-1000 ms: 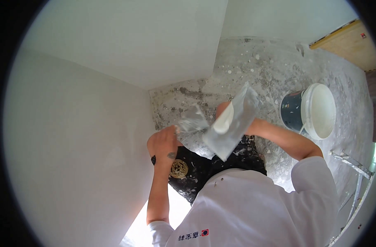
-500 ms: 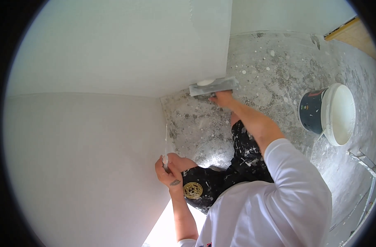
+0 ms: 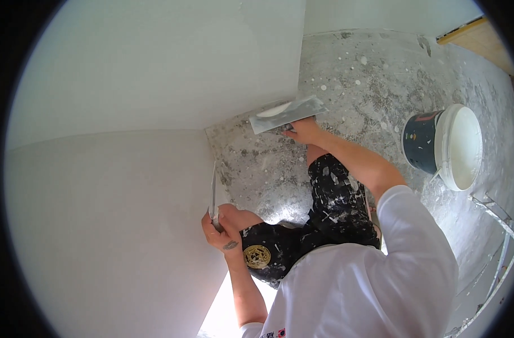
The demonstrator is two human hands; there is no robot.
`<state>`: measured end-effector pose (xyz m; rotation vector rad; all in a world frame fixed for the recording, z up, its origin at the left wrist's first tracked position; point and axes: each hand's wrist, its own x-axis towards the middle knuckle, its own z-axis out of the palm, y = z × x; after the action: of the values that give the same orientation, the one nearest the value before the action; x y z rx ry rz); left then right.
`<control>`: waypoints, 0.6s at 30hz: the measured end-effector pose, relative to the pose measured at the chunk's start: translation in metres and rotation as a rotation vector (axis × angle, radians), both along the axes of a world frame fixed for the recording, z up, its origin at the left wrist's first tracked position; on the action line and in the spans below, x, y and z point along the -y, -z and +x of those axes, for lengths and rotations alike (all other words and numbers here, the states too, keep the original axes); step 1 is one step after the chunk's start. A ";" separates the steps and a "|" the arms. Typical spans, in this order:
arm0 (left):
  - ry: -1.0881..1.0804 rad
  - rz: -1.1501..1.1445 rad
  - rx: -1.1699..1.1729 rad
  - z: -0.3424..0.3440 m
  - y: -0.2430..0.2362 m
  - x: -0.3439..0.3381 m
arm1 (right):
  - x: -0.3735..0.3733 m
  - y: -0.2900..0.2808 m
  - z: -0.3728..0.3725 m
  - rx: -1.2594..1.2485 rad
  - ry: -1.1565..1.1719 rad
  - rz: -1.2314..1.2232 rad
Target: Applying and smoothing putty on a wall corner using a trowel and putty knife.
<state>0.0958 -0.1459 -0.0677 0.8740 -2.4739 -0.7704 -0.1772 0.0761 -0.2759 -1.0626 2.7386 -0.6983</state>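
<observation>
My right hand (image 3: 305,131) is closed around the handle of a wide metal plastering trowel (image 3: 305,110). A strip of white filler (image 3: 275,112) lies along the trowel's blade, which is held near the foot of the far wall. In my left hand (image 3: 222,238), beside my knee and close to the left wall, is a putty knife (image 3: 214,191). Its narrow blade shows nearly edge-on and points away from me; my fingers partly hide its handle.
White walls (image 3: 155,73) meet in a corner left of the trowel. The grey floor (image 3: 358,101) is spotted with white splashes. At the right lies or stands a dark bucket (image 3: 420,141) with a white rim, and a metal stepladder (image 3: 502,225) is nearer, by the right edge.
The trowel has tilted, its left end now lower in the picture, and it shows more of its face. The putty knife has turned in my left hand, and my view has shifted slightly.
</observation>
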 end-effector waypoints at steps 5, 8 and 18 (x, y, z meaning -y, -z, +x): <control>0.036 -0.128 -0.016 0.006 0.005 0.000 | 0.000 0.044 -0.017 0.059 0.030 0.063; 0.026 -0.120 -0.028 -0.001 0.002 -0.005 | -0.001 0.049 -0.027 0.066 0.081 0.065; -0.025 -0.193 -0.077 0.004 0.006 0.002 | -0.018 -0.058 -0.037 0.379 0.066 -0.226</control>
<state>0.0997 -0.1476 -0.0740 0.7888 -2.4165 -0.5356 -0.2142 0.0941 -0.2178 -0.7794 2.4186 -1.1127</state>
